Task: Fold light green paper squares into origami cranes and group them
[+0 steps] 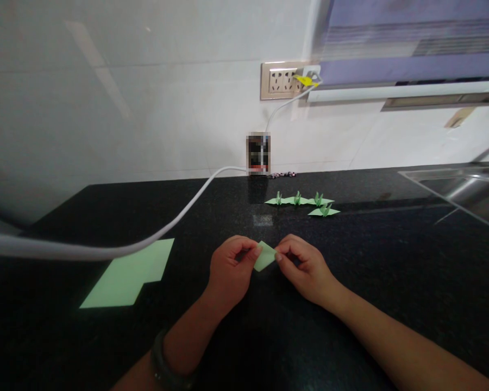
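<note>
Pinching folded paper (264, 259), left fingers (252, 254) and right fingers (282, 259) clamped on it, sink (478, 194) at right, contents unclear

Your head-worn camera looks forward and down, from close above the black surface (407, 266), toward the tiled wall (179, 114).

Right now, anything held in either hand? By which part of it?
A small green paper: the grip of the left hand pinches its left side, that of the right hand its right corner.
</note>
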Demonstrator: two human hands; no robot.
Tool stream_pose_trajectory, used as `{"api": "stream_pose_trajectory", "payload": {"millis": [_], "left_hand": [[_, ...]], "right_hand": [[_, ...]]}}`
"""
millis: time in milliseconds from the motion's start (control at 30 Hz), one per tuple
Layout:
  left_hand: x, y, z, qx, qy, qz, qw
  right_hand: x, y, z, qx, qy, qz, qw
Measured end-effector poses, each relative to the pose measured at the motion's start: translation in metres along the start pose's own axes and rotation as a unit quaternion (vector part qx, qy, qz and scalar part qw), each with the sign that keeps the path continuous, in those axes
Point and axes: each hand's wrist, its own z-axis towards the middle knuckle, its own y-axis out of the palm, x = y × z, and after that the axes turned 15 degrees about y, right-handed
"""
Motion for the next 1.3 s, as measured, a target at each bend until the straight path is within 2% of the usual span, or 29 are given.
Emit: {"api": "stream_pose_trajectory", "payload": {"millis": [233, 367, 467, 600, 700, 867, 1000, 1300], "left_hand": [[-0.0014, 0.0016, 0.0003, 0.009, -0.080, -0.069, 0.994], [-0.0010, 0.0025, 0.0018, -0.009, -0.100, -0.094, 0.991], [-0.0015, 0.0022, 0.0026, -0.030, -0.116, -0.114, 0.986], [-0.0025, -0.0001, 0.0034, -0.078, -0.065, -0.075, 0.992], [-0.0020, -0.0019, 0.0043, -0.097, -0.009, -0.035, 0.995], [-0.0006, -0.0014, 0.0043, -0.077, 0.007, -0.060, 0.995], [-0.0007, -0.0006, 0.0039, -0.051, 0.005, -0.066, 0.997], [0.0029, 0.0011, 0.0034, -0.021, -0.058, -0.125, 0.990]], "right_hand": [[0.0052, 0.0012, 0.0018, 0.037, 0.062, 0.039, 0.997], [0.0053, -0.0007, 0.0023, 0.041, 0.044, 0.018, 0.998], [0.0041, -0.0042, 0.0019, 0.028, 0.002, -0.019, 0.999], [0.0015, -0.0071, 0.0008, -0.005, -0.050, -0.045, 0.998], [-0.0006, -0.0058, -0.0004, -0.011, -0.049, -0.041, 0.998], [-0.0014, -0.0005, -0.0013, -0.012, 0.002, 0.001, 1.000], [0.0002, 0.0020, -0.0007, 0.010, 0.037, 0.032, 0.999], [0.0005, 0.0016, -0.0014, 0.003, 0.062, 0.114, 0.992]]}}
